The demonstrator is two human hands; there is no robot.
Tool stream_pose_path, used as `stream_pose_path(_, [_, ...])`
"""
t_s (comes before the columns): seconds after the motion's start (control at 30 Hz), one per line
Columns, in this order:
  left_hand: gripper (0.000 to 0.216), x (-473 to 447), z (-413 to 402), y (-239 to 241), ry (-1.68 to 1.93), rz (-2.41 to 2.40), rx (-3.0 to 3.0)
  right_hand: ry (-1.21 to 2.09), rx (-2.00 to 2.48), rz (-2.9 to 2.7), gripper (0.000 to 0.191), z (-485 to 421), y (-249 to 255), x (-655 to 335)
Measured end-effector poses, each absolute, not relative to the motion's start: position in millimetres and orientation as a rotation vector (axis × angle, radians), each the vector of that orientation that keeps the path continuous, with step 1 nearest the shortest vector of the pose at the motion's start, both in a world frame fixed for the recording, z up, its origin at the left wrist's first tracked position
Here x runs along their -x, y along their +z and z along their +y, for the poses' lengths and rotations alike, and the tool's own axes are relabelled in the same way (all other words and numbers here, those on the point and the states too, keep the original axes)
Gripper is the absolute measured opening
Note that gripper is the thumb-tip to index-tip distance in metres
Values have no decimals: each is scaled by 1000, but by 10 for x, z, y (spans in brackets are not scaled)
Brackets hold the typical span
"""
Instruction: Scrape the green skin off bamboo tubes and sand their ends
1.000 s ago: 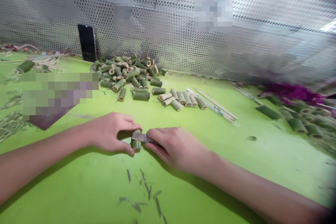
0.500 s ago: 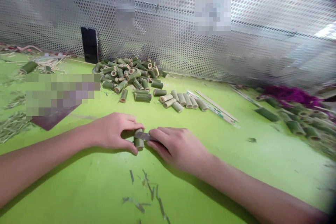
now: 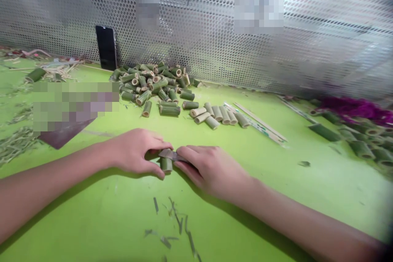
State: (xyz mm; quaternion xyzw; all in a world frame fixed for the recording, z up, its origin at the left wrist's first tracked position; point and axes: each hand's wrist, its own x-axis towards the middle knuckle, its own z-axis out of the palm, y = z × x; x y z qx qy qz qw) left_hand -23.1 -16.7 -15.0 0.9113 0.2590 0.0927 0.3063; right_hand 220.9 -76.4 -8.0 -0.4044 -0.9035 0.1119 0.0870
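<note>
left hand (image 3: pixel 138 152) pinches the bamboo piece (image 3: pixel 166 165) mid-frame, right hand (image 3: pixel 211 170) grips the knife (image 3: pixel 168 154); if the knife skids off that curve, the left hand could get nicked

No legible text, brands, numbers

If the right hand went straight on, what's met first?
Probably the short green bamboo tube held by the left hand; the grey metal blade in the right hand overlaps it in view.

Bright; soft shadows under both arms (image 3: pixel 276 202), pale sheen on the table (image 3: pixel 325 180), right edge dark and perhaps unfocused
</note>
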Motion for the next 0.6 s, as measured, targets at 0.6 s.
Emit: stream_pose_path(0.6, [59, 230, -173, -182, 229, 708, -2491, 397, 1205, -2703, 28, -809, -45, -2345])
